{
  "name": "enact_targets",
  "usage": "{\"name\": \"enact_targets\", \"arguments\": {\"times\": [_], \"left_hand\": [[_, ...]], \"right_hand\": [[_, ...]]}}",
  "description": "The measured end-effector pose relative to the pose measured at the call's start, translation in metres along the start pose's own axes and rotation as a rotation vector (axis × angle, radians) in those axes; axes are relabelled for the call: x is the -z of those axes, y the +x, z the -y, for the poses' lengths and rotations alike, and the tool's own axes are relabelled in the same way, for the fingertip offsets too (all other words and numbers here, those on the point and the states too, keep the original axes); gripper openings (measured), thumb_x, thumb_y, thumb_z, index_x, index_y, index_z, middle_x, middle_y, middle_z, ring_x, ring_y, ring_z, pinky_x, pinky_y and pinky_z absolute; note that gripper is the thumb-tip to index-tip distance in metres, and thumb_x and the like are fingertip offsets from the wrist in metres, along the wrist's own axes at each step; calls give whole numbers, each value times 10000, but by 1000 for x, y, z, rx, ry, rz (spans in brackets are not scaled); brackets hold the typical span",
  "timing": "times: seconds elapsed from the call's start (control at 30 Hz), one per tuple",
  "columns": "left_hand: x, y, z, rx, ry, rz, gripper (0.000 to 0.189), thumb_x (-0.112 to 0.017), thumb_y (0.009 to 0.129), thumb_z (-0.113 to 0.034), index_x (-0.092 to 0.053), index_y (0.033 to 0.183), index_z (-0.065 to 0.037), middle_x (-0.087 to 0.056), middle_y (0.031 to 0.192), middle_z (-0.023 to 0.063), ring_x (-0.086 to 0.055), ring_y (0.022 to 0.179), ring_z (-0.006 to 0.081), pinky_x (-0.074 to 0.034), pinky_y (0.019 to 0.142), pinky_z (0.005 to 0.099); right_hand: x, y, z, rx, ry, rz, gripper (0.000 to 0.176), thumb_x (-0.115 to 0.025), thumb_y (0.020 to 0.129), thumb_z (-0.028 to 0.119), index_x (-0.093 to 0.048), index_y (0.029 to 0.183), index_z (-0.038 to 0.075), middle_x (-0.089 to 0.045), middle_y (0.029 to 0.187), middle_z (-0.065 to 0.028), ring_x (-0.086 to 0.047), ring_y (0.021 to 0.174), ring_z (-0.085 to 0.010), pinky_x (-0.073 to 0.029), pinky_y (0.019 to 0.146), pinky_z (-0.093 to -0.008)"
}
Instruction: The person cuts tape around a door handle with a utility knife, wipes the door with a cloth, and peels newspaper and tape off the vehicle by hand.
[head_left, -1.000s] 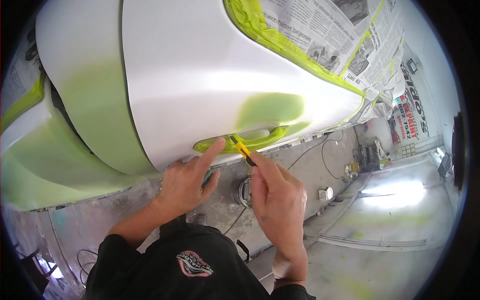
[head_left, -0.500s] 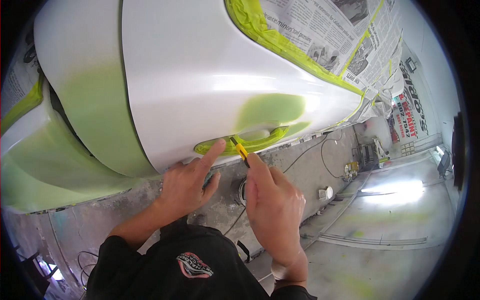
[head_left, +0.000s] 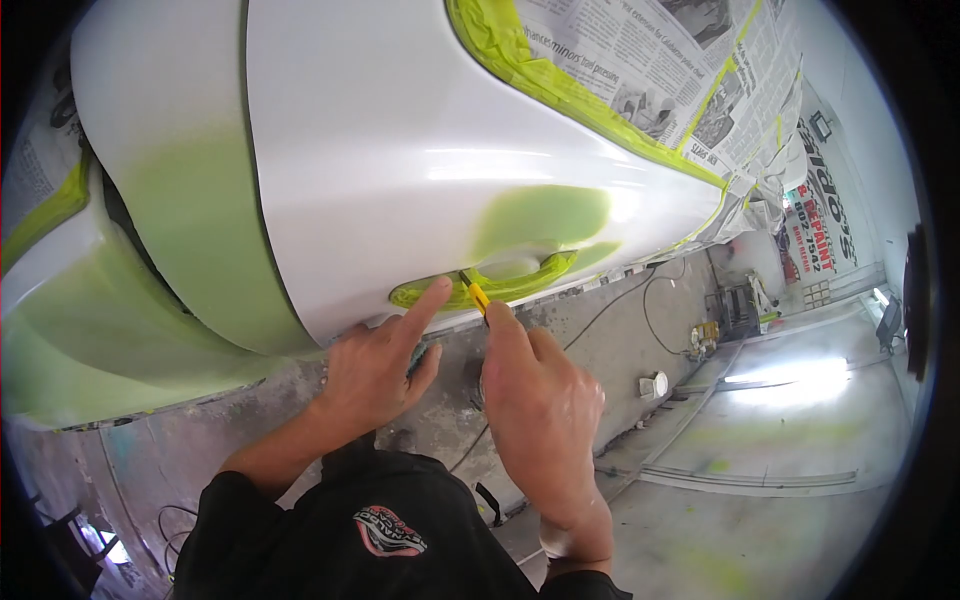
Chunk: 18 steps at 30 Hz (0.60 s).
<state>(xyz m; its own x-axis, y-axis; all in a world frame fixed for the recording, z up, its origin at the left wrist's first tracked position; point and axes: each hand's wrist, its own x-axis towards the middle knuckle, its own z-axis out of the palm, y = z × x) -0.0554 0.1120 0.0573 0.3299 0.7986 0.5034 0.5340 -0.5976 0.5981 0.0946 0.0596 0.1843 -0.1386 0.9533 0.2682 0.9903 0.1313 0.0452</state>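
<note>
A yellow utility knife [head_left: 479, 297] is held in my right hand [head_left: 541, 405], its dark tip touching the yellow-green tape [head_left: 525, 289] around the car's door handle. My left hand [head_left: 382, 368] has its index finger stretched out, the fingertip resting on the tape just left of the blade. Something teal shows by the left palm, too hidden to make out. The white car panel [head_left: 350, 180] carries a green patch [head_left: 545, 217] beside the handle.
Newspaper [head_left: 640, 70] edged with tape covers the car's window. Green-tinted panels [head_left: 215, 240] are at the left. A hose [head_left: 655, 310] and a white container [head_left: 653, 386] lie on the concrete floor. A sign [head_left: 815, 230] hangs on the wall at the right.
My right hand and the knife have shifted slightly left, the knife tip moving a little along the tape. My left hand stays nearly in place.
</note>
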Motion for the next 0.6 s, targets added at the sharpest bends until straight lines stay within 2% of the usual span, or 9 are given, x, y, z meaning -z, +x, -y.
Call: {"name": "enact_targets", "arguments": {"times": [0.07,0.3,0.4,0.6], "left_hand": [[0,1,-1,-1,-8,-2,784,-757,835,-140,-430,1546,-113,-683,766,104,-675,649,313,-540,656,425],[1,0,-1,11,-3,-3,778,-753,843,-154,-425,1548,-132,-688,770,112,-681,660,324,-543,673,441],[0,-1,-1,29,-5,21,777,-752,845,-158,-423,1548,-135,-696,781,118,-685,664,322,-544,679,443],[-1,0,0,24,-4,17,780,-751,846,-163,-418,1550,-134,-692,774,113,-682,663,321,-541,679,438]], "right_hand": [[1,1,-1,9,7,4,498,-674,790,108,-608,1279,37,-577,769,-63,-623,540,-241,-501,509,-357],[3,-4,-4,-59,65,-13,479,-666,823,101,-601,1296,80,-597,791,-59,-650,578,-284,-518,524,-400],[8,-2,2,-168,176,13,262,-653,946,89,-684,1206,87,-663,824,-120,-660,685,-354,-495,579,-459],[1,-5,4,-178,214,-27,266,-650,955,93,-684,1219,89,-665,829,-127,-659,684,-357,-499,584,-450]]}}
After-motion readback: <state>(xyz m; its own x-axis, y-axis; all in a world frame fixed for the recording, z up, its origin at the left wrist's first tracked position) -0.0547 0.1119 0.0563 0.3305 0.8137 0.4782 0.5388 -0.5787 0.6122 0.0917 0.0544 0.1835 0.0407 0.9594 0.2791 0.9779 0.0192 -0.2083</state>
